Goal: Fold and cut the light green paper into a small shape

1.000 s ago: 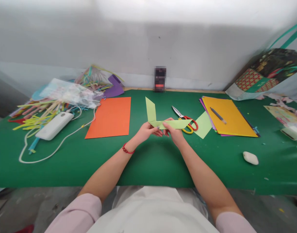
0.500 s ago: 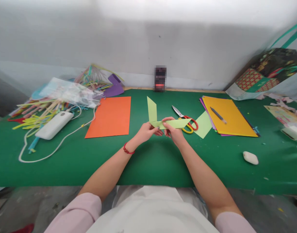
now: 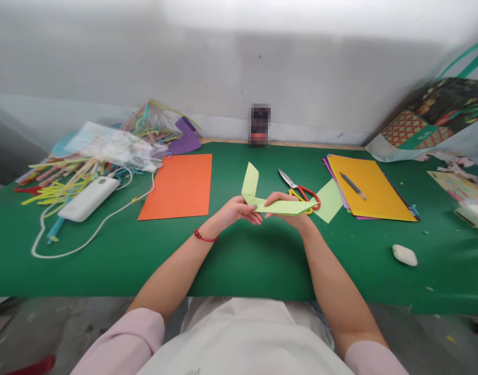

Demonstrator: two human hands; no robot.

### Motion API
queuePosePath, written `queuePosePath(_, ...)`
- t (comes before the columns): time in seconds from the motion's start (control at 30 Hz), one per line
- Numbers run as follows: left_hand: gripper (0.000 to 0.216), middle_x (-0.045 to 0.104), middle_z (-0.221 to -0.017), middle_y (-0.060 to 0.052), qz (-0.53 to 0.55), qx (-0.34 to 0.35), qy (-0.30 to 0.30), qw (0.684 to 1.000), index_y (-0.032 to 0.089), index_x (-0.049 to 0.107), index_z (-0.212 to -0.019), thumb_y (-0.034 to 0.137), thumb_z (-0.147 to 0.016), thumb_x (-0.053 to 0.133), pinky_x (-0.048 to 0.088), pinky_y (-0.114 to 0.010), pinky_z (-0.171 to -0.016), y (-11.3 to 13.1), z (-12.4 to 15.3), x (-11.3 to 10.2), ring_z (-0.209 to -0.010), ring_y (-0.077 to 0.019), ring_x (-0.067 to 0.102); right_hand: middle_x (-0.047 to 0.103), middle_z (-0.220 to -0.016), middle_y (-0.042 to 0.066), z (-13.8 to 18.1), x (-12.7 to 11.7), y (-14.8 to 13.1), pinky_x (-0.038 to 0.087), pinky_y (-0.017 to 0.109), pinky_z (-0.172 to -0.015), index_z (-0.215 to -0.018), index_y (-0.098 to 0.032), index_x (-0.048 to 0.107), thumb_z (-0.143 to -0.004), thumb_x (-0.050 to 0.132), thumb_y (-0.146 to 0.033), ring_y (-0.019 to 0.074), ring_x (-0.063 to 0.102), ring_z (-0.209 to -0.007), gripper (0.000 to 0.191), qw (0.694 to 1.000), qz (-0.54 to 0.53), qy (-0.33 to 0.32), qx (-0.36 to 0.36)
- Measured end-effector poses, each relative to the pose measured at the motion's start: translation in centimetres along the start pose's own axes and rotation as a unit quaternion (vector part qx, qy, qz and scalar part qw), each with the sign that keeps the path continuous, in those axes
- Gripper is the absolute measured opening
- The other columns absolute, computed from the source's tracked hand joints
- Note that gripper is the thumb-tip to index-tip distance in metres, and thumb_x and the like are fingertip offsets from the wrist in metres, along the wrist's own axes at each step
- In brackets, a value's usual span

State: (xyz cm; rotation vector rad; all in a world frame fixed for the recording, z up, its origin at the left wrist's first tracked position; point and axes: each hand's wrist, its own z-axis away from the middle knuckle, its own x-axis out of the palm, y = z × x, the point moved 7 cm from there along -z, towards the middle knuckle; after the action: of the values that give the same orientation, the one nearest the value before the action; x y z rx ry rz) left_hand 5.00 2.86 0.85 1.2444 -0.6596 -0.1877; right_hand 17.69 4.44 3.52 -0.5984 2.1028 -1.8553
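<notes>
Both my hands hold a folded light green paper strip (image 3: 280,206) just above the green table (image 3: 239,255). One end of the strip stands up at the left; the other lies flat and points right. My left hand (image 3: 236,210) pinches it near the bend, a red bracelet on that wrist. My right hand (image 3: 289,212) lies under the flat part, fingers curled round it. Red and yellow scissors (image 3: 301,190) lie right behind the strip, beside a loose green paper scrap (image 3: 328,200).
An orange sheet (image 3: 179,186) lies left of my hands. A stack of coloured paper (image 3: 369,188) with a pencil (image 3: 352,185) sits at the right. A white power bank (image 3: 89,198) with cable and a heap of paper strips (image 3: 86,166) are at the left. A white eraser (image 3: 404,254) lies front right.
The strip has tilted flatter and shifted slightly right. My right hand turned palm-up under it; my left hand stays pinching near the bend.
</notes>
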Motion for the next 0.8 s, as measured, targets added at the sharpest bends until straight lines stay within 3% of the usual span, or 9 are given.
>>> queuePosePath(0.17, 0.037, 0.073, -0.076, -0.015, -0.031, 0.0, 0.005, 0.999, 0.007, 0.068, -0.081, 0.039, -0.063, 0.079, 0.055, -0.029, -0.063, 0.1, -0.1, 0.4, -0.067, -0.0215, 0.07, 0.06, -0.063, -0.001, -0.2, -0.5, -0.5, 0.046, 0.029, -0.055, -0.062, -0.02, 0.066, -0.048, 0.085, -0.032, 0.0147, 0.055, -0.059, 0.026, 0.993, 0.091, 0.053, -0.061)
queuePosePath(0.27, 0.042, 0.073, -0.077, -0.014, -0.044, 0.004, 0.007, 0.999, 0.008, 0.067, -0.084, 0.043, -0.064, 0.079, 0.055, -0.029, -0.063, 0.0, -0.1, 0.7, -0.068, -0.0215, 0.07, 0.056, -0.059, -0.003, -0.5, -0.4, 0.0, 0.043, 0.028, -0.055, -0.054, -0.02, 0.059, -0.053, 0.081, -0.035, 0.0129, 0.051, -0.057, 0.027, 0.988, 0.106, 0.099, -0.053)
queuePosePath(0.53, 0.051, 0.073, -0.084, -0.014, -0.053, 0.013, 0.02, 0.998, 0.01, 0.061, -0.096, 0.05, -0.066, 0.076, 0.055, -0.029, -0.064, -0.7, -0.5, 0.7, -0.071, -0.0206, 0.071, 0.054, -0.058, -0.003, -0.5, 0.0, 1.4, 0.041, 0.027, -0.049, -0.065, -0.019, 0.058, -0.06, 0.074, -0.043, 0.0115, 0.046, -0.052, 0.03, 0.983, 0.063, 0.169, -0.011)
queuePosePath(0.8, 0.053, 0.073, -0.086, -0.015, -0.034, 0.026, 0.002, 0.999, 0.011, 0.062, -0.094, 0.053, -0.065, 0.076, 0.055, -0.031, -0.067, -0.5, -0.3, 1.2, -0.074, -0.0232, 0.071, 0.058, -0.064, -0.001, 0.1, 0.5, 0.9, 0.044, 0.027, -0.052, -0.075, -0.019, 0.059, -0.069, 0.069, -0.042, 0.0139, 0.053, -0.057, 0.026, 0.976, 0.073, 0.202, -0.036)
